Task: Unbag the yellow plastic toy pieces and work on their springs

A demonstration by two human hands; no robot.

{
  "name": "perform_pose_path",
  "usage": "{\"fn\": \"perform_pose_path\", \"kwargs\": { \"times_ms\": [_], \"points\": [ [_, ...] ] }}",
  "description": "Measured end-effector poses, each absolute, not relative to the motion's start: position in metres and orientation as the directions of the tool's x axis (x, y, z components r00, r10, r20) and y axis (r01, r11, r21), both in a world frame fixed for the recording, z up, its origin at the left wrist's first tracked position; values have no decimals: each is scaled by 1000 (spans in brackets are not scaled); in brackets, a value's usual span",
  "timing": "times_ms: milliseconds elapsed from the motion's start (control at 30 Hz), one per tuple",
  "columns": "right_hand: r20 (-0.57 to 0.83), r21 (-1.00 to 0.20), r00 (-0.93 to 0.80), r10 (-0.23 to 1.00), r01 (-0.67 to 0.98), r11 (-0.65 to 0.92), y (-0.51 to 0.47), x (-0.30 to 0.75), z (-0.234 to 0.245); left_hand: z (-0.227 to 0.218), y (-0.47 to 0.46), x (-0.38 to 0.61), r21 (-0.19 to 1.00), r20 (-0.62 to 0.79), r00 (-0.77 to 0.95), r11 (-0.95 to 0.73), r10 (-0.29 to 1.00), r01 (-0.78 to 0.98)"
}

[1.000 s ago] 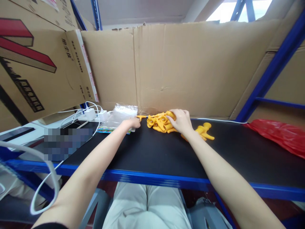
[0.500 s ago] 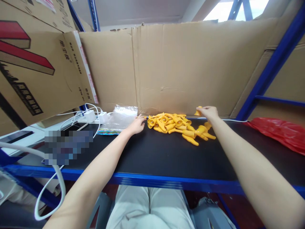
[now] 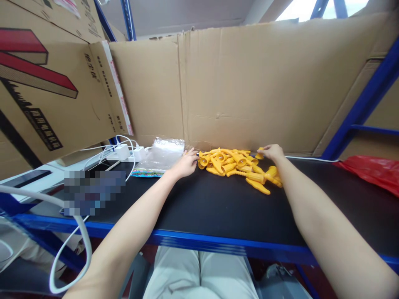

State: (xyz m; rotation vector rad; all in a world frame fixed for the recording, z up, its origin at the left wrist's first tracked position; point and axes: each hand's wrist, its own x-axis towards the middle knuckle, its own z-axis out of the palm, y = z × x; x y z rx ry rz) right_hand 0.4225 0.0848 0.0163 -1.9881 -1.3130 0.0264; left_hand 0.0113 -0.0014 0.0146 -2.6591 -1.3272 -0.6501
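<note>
A pile of several yellow plastic parts (image 3: 237, 166) lies at the back of the black shelf top (image 3: 218, 207), against a cardboard wall. My left hand (image 3: 186, 163) rests at the pile's left end with fingers curled, touching the nearest yellow pieces; whether it grips one is hidden. My right hand (image 3: 272, 152) is at the pile's right rear and pinches one small yellow part (image 3: 259, 154) between its fingertips.
A clear plastic bag (image 3: 162, 153) on a colourful card lies left of the pile. Further left sit a white power strip (image 3: 124, 153) with chargers and white cables (image 3: 75, 232). A red plastic bag (image 3: 374, 174) lies at the far right. Cardboard (image 3: 249, 91) walls the back; blue rack posts stand at the sides.
My right hand left the middle of the pile, swung to its right rear and picked a yellow part. My left hand slid from the clear bag to the pile's left end.
</note>
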Motion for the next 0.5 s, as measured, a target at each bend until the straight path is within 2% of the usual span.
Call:
{"fn": "perform_pose_path", "kwargs": {
  "times_ms": [100, 233, 500],
  "points": [
    [271, -652, 534, 801, 714, -256, 83, 412, 22, 15, -2, 12, 103, 422, 531, -621, 735, 777],
    [299, -685, 509, 807, 703, -189, 77, 407, 25, 15, -2, 11, 109, 420, 535, -626, 733, 772],
    [306, -642, 512, 803, 734, -223, 57, 414, 50, 16, -3, 12, 124, 415, 530, -624, 739, 772]
  ]
}}
